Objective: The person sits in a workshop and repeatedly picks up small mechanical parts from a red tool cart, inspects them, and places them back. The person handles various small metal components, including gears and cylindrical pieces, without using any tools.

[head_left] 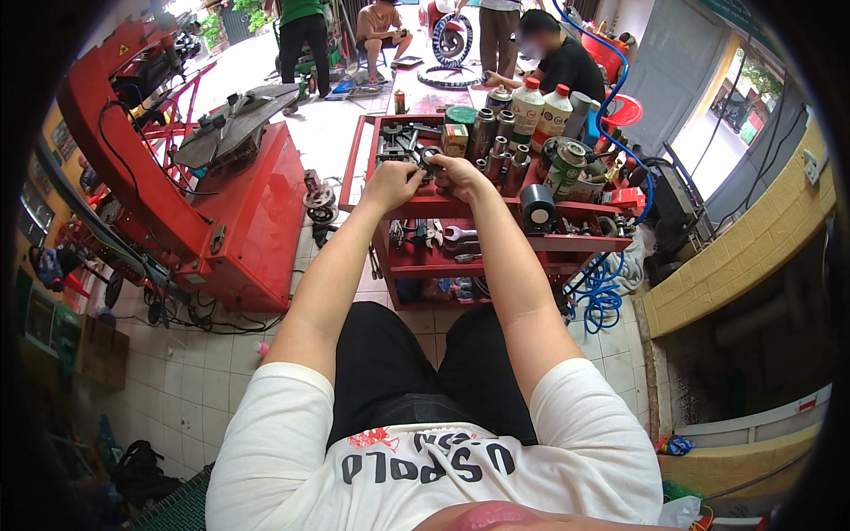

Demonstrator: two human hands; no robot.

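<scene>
Both my arms reach out over the top tray of a red tool cart (425, 211). My right hand (462, 180) grips a small dark ring-shaped metal part (429, 156) between thumb and fingers. Just to its left, my left hand (395, 187) is closed, its fingers pinched together close to that part. Whatever lies between those fingertips is too small to make out. Beyond the hands, loose metal tools and parts (400, 140) fill the tray's left side. A small box (454, 140) and several steel sockets (482, 133) stand right beside my right hand.
White bottles with red caps (553, 115), a green spray can (567, 168) and a black cylinder (537, 209) crowd the cart's right. Wrenches (460, 234) lie on the lower shelf. A red tyre machine (239, 221) stands left; a blue hose (602, 296) coils right. People work beyond.
</scene>
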